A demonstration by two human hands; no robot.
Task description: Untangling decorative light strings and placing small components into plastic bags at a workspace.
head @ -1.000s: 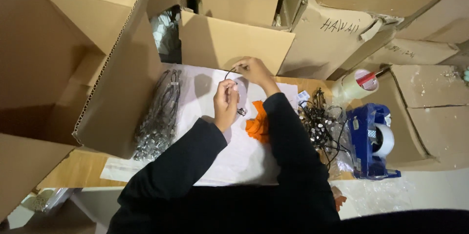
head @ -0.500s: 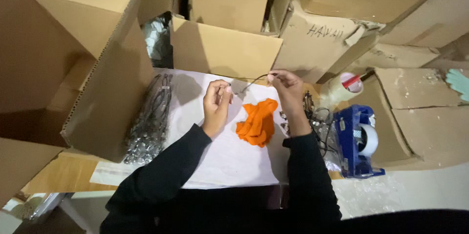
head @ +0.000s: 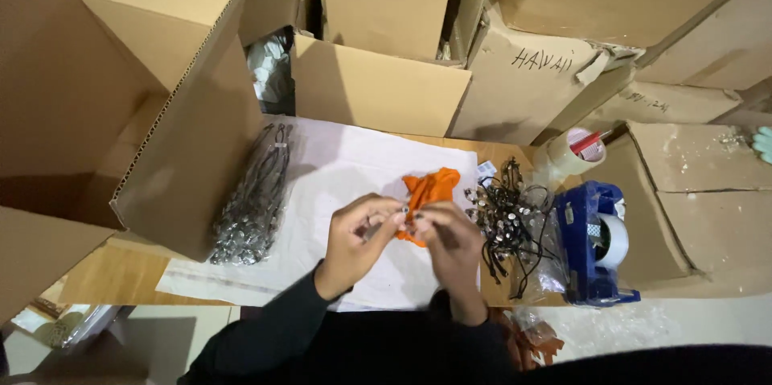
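My left hand (head: 360,230) and my right hand (head: 448,242) meet fingertip to fingertip above a white sheet (head: 338,168) on the table. Between the fingers is a small metal piece on a thin dark cord (head: 404,210); both hands pinch it. Just behind the hands lies an orange cloth (head: 429,189). To the right sits a tangled pile of black cords with metal beads (head: 507,224). A neat bundle of finished cords (head: 256,204) lies on the sheet's left side.
A blue tape dispenser (head: 593,244) stands at the right, with a roll of tape (head: 572,152) behind it. Open cardboard boxes (head: 185,144) crowd the left, back and right. Crumpled plastic (head: 269,67) sits between the boxes at the back.
My hands were apart, stretching a cord above the orange cloth. They have come together nearer to me, and the camera has tilted slightly.
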